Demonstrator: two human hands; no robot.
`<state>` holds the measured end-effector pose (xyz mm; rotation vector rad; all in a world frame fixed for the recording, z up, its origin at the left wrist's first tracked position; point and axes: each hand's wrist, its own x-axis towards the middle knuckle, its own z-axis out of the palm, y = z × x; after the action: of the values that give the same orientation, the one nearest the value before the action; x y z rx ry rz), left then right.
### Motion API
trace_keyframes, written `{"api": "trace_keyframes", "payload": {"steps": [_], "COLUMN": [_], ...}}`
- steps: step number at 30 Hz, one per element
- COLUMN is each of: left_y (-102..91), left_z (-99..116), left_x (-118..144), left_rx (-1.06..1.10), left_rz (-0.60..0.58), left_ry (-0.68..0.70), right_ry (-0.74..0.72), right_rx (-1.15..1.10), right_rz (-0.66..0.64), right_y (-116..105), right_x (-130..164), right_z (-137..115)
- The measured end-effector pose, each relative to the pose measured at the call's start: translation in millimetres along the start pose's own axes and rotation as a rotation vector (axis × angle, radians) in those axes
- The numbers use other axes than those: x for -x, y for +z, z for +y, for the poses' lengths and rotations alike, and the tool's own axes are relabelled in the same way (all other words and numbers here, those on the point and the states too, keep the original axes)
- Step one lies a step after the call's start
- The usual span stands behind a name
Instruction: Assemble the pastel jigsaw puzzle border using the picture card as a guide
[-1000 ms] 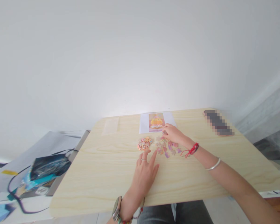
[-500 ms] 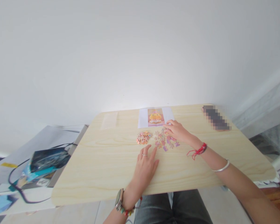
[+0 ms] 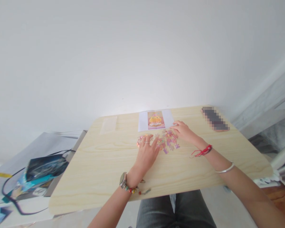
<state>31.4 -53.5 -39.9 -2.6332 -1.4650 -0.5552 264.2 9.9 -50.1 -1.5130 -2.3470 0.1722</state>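
Note:
Small jigsaw pieces lie on the pale wooden table (image 3: 104, 164) in two groups. A tight pile of orange and pink pieces (image 3: 139, 139) sits on the left, partly covered by my left hand (image 3: 146, 152), whose fingers are spread over it. To the right is a looser spread of pink and purple pieces (image 3: 170, 138). My right hand (image 3: 183, 131) rests at the far right edge of that spread, fingers loosely bent and apart, with no piece visible in them. Just behind the pieces lies a white sheet (image 3: 142, 122) printed with a yellow cartoon picture (image 3: 156, 120).
A blurred-out phone-shaped object (image 3: 215, 118) lies at the table's back right. A clear plastic sleeve (image 3: 109, 124) is at the back left. Left of the table are a dark bag-like item (image 3: 46, 167) and a black cable (image 3: 8, 196). A white wall (image 3: 142, 57) rises behind.
My left hand has moved forward from the bare table onto the left pile. My right hand has shifted slightly right, off the loose pieces. The view has shifted a little.

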Motion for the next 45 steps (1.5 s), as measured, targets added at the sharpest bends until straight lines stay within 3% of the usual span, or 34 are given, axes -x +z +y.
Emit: {"api": "trace_keyframes", "payload": {"steps": [5, 12, 21, 28, 32, 37, 45], "left_y": [5.3, 14.8, 18.6, 14.9, 15.4, 13.1, 10.1], "left_z": [1.4, 4.5, 8.0, 17.4, 19.1, 17.0, 5.7], "left_x": [-29.6, -49.2, -42.0, -39.2, -37.9, -37.7, -43.7], "left_rx": [-0.047, -0.048, -0.02, 0.0, -0.007, 0.013, 0.089], "left_rz": [-0.112, -0.224, -0.167, -0.167, -0.148, -0.097, 0.053], "left_ry": [-0.024, 0.04, -0.014, 0.024, 0.029, 0.043, -0.013], "right_ry": [-0.005, -0.001, -0.019, -0.088, 0.041, 0.162, 0.112], "right_rx": [0.009, -0.016, -0.055, -0.213, -0.122, 0.08, 0.189], "right_rz": [-0.066, 0.005, 0.074, 0.006, 0.068, -0.005, -0.099], "right_y": [0.8, -4.1, -6.0, -17.3, -9.1, -2.8, -9.7], "right_x": [8.2, 18.1, 20.5, 30.9, 15.6, -1.1, -6.3], "right_z": [-1.8, -11.5, -11.6, -3.3, -3.6, -18.1, -25.8]}}
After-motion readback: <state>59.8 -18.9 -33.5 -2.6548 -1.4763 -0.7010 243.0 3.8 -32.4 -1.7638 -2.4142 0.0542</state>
